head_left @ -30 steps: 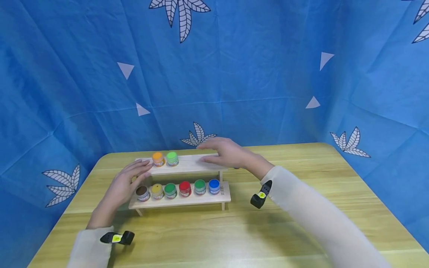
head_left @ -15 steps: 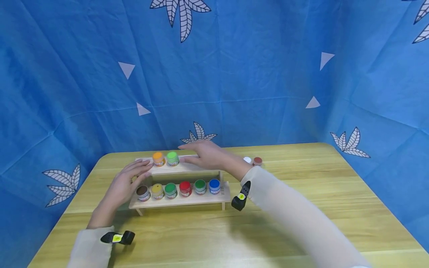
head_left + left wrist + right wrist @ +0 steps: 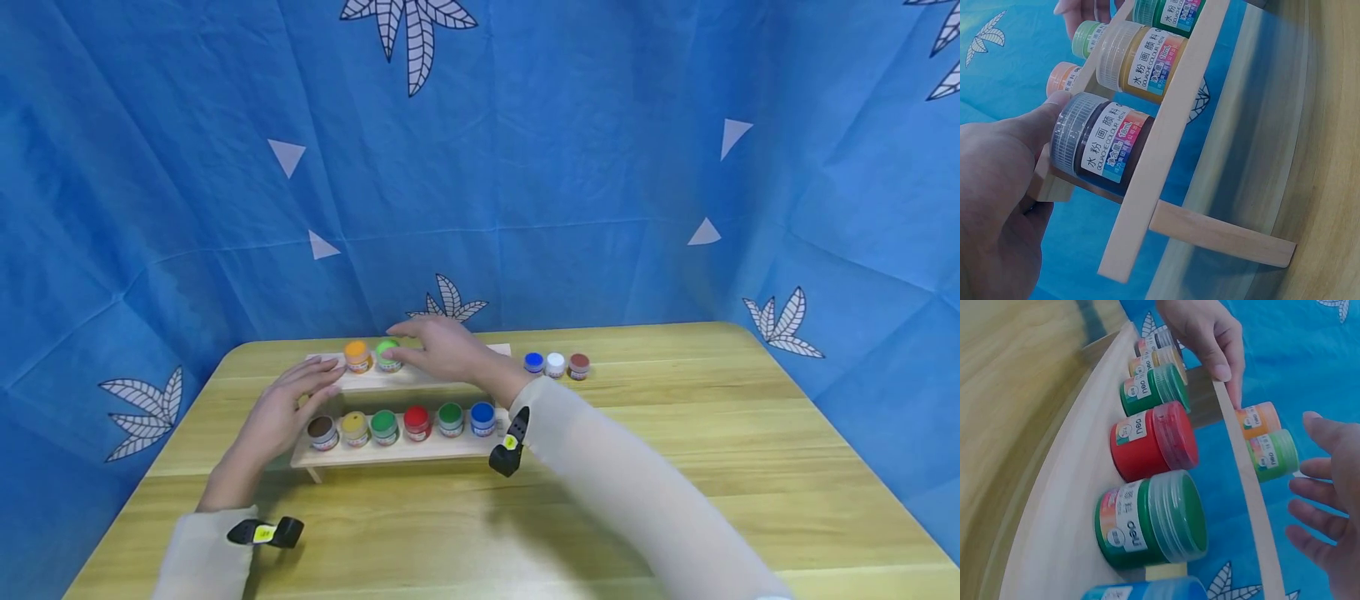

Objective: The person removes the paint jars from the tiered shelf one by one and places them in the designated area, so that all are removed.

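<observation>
A two-tier wooden rack (image 3: 427, 451) stands on the table with small gouache jars on both tiers. My left hand (image 3: 281, 410) grips the left end of the upper tier, beside the orange jar (image 3: 357, 357). At the light green jar (image 3: 1282, 453) on the same tier, my right hand (image 3: 442, 348) hovers with thumb and fingers spread; in the right wrist view a gap shows between them and the jar. On the lower tier sit a brown jar (image 3: 1107, 145), a yellow jar (image 3: 1141, 62), two green jars, a red jar (image 3: 1154, 440) and a blue jar (image 3: 482, 419).
Right of the rack, a small blue-lidded jar (image 3: 533, 363), a white jar (image 3: 555, 365) and a reddish-brown jar (image 3: 579, 367) stand in a row on the wooden table (image 3: 712, 450). A blue patterned cloth (image 3: 585, 183) hangs behind and along the sides.
My right hand has moved left along the upper tier to the light green jar. The small jars on the right have come out from behind that arm. My left hand stays put.
</observation>
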The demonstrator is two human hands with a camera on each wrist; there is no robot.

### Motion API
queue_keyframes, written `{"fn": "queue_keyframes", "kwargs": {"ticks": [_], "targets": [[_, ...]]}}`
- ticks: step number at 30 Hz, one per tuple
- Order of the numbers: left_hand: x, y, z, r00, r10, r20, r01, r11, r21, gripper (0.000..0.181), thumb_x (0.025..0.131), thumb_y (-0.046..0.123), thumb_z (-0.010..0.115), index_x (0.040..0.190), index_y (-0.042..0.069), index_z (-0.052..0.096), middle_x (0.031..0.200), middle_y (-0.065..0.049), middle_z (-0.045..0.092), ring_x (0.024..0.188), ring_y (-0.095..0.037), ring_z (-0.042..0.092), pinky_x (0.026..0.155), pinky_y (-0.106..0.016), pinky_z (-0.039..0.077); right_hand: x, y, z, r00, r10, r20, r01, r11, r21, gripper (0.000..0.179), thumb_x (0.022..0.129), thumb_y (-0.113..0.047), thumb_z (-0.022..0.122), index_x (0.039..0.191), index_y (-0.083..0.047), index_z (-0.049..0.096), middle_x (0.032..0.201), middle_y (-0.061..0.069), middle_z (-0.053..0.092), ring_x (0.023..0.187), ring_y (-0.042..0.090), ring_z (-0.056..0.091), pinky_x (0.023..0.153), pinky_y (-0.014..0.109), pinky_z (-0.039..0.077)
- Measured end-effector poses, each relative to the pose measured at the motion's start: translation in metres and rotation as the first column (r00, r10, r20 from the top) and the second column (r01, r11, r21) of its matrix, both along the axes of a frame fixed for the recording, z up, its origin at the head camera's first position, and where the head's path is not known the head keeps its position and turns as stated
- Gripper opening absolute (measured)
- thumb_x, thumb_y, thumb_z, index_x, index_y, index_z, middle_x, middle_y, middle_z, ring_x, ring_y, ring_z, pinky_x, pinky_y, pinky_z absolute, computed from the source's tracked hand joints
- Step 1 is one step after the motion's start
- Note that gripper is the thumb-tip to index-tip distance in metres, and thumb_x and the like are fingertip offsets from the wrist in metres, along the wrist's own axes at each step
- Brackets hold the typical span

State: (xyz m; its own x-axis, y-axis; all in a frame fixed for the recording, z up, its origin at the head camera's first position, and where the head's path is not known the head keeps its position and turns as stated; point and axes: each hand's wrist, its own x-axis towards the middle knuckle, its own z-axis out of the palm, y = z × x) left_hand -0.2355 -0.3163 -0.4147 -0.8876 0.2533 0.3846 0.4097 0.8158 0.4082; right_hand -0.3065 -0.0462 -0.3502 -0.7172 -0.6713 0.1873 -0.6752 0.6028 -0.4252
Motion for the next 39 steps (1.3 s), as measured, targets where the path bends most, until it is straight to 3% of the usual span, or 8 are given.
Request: {"fn": "queue_keyframes", "kwargs": {"ticks": [12,19,23,33,39], "targets": [[-0.001,0.001,-0.001,1.0,-0.002,-0.007,0.002,1.0,-0.006,0.042,0.1,0.033,0.057,0.134,0.01,0.061,0.14,-0.012,0.055,0.137,-0.039,0.037,0.107,-0.064,0.031,-0.002,-0.014,-0.006,0.999,-0.02,-0.048,0.021,1.0,0.009,0.049,0.096,-0.052,0.056,0.132,-0.02,0.063,0.132,-0.003,0.062,0.129,0.018,0.05,0.109,0.036,0.04],[0.0,0.002,-0.001,1.0,0.006,0.008,-0.006,1.0,-0.003,0.043,0.1,0.035,0.056,0.135,0.01,0.061,0.141,-0.013,0.054,0.138,-0.039,0.036,0.107,-0.064,0.031,0.0,-0.018,-0.007,0.997,-0.05,-0.061,0.049,0.999,-0.009,0.044,0.093,-0.047,0.065,0.126,-0.018,0.068,0.112,-0.005,0.067,0.098,0.009,0.056,0.082,0.023,0.048],[0.001,0.002,0.0,1.0,0.009,0.014,-0.009,1.0,-0.002,0.044,0.1,0.035,0.055,0.135,0.01,0.06,0.141,-0.013,0.053,0.138,-0.039,0.035,0.107,-0.065,0.03,0.0,-0.018,-0.005,0.996,-0.045,-0.074,0.045,0.999,0.001,0.043,0.093,-0.045,0.066,0.125,-0.017,0.068,0.108,-0.006,0.067,0.092,0.008,0.055,0.079,0.022,0.046],[0.002,0.003,-0.001,1.0,0.005,0.005,-0.005,1.0,0.006,0.043,0.1,0.034,0.057,0.135,0.009,0.06,0.141,-0.013,0.053,0.137,-0.039,0.036,0.107,-0.064,0.031,0.002,-0.005,0.001,0.999,-0.018,-0.048,0.018,1.0,-0.002,0.039,0.094,-0.041,0.065,0.127,-0.019,0.066,0.116,-0.005,0.066,0.103,0.011,0.059,0.088,0.026,0.048],[0.002,0.003,-0.001,1.0,0.005,-0.006,-0.005,1.0,-0.001,0.041,0.1,0.032,0.058,0.134,0.009,0.061,0.141,-0.014,0.054,0.137,-0.04,0.037,0.107,-0.064,0.031,0.002,0.007,0.004,1.0,-0.021,-0.014,0.021,1.0,-0.006,0.04,0.095,-0.04,0.064,0.129,-0.019,0.065,0.129,-0.003,0.063,0.114,0.012,0.057,0.097,0.03,0.046]]}}
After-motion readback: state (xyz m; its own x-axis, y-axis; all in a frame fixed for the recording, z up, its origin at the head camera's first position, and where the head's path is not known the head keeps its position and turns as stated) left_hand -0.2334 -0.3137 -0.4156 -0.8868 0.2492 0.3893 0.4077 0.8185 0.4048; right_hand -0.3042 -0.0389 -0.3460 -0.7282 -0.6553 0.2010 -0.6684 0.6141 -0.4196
